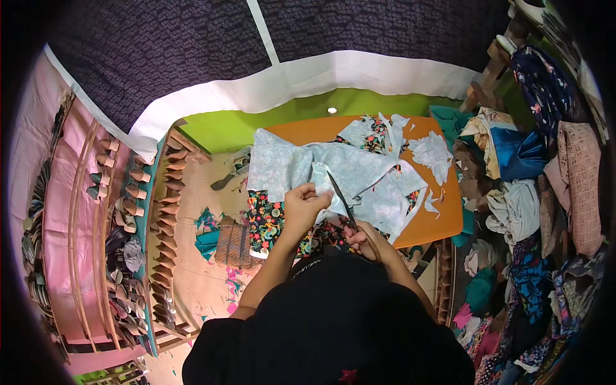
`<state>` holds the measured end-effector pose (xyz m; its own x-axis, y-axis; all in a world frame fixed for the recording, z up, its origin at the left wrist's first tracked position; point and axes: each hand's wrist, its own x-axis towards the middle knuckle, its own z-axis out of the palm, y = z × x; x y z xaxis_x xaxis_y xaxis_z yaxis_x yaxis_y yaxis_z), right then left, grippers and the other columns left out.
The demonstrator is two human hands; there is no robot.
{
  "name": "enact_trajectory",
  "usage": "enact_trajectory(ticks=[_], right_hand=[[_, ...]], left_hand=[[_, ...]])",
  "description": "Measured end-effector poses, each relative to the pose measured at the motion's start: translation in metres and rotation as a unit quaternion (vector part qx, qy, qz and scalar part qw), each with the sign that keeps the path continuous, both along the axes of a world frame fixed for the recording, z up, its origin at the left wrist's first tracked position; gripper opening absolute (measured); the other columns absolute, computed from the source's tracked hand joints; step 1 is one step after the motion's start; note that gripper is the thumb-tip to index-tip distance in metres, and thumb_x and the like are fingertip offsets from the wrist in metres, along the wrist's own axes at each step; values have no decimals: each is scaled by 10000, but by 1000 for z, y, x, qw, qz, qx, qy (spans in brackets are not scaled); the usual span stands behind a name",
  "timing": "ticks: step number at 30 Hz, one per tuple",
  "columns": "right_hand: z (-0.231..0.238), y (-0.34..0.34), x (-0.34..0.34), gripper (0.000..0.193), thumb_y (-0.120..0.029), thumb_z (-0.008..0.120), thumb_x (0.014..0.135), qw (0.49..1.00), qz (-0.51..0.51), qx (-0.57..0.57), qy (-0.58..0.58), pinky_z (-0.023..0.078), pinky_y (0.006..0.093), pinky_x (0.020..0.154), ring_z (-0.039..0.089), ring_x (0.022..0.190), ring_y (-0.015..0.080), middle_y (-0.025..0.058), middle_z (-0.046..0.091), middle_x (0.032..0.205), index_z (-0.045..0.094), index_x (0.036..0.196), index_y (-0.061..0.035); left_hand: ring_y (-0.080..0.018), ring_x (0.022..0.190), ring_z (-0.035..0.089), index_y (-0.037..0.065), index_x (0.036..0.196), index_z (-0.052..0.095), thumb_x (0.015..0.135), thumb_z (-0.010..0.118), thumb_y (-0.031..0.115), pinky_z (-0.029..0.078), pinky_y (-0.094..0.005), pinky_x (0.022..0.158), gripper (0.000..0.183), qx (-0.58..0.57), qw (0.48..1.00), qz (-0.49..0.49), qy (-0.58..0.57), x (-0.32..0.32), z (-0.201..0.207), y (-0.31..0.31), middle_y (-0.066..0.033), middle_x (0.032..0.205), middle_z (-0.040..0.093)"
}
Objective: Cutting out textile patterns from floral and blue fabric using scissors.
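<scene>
My right hand is closed round the handles of a pair of dark scissors, whose blades point up and left over the cloth. My left hand is closed, thumb and fingers pinching a pale piece of fabric just left of the blades. Beneath both hands spreads a large fabric with its pale blue-white side up. Its black floral side shows along the near left edge and under my hands. Exactly where the blades meet the cloth is hard to make out.
The orange table carries fabric scraps at its right. Heaped cloths crowd the right side. Racks of wooden shoe lasts stand at left. On the floor lies a brown patterned bundle. A dark curtain hangs ahead.
</scene>
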<state>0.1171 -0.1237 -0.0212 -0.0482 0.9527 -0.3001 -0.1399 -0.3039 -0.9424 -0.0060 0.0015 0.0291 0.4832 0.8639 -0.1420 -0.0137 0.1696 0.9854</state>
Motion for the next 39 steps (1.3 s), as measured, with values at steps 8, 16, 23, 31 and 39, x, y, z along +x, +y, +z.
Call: enact_trajectory(ticks=[8,16,23,31,39], right_hand=[[-12,-4,-5,438,-441,451,793,998,-25,47,12,345,244,479,386,553,131,40,416,641,437,835,-5],[12,-4,-5,348,-427,545,742,986,-16,-17,167,229,131,439,292,507,-2,-84,335,634,408,820,-118],[10,-4,-7,357,-435,542,715,998,-43,2,49,234,149,417,298,479,13,-77,336,587,375,744,-121],[1,-2,-2,284,-346,506,742,999,-27,11,15,259,170,412,321,466,34,-54,344,573,380,745,-91],[-18,-1,2,335,-390,495,738,996,-33,88,0,297,181,435,353,483,55,-28,360,566,384,702,-76]], left_hand=[[-9,508,422,-2,713,580,682,645,58,328,-146,472,94,17,1000,21,-9,4,5,-8,29,591,526],[-40,592,517,-52,771,570,688,625,22,407,-153,543,124,11,1000,-3,6,1,1,-10,-37,696,584],[-31,527,468,-23,716,571,690,627,34,365,-157,488,84,-1,1000,22,-5,4,1,-11,-9,611,551],[-36,558,498,-25,719,568,686,635,34,390,-156,511,95,5,1000,1,-5,2,-3,-7,-23,654,572],[-35,554,485,-13,760,587,686,641,43,388,-158,524,106,-6,999,-32,18,-2,-19,-2,-6,654,570]])
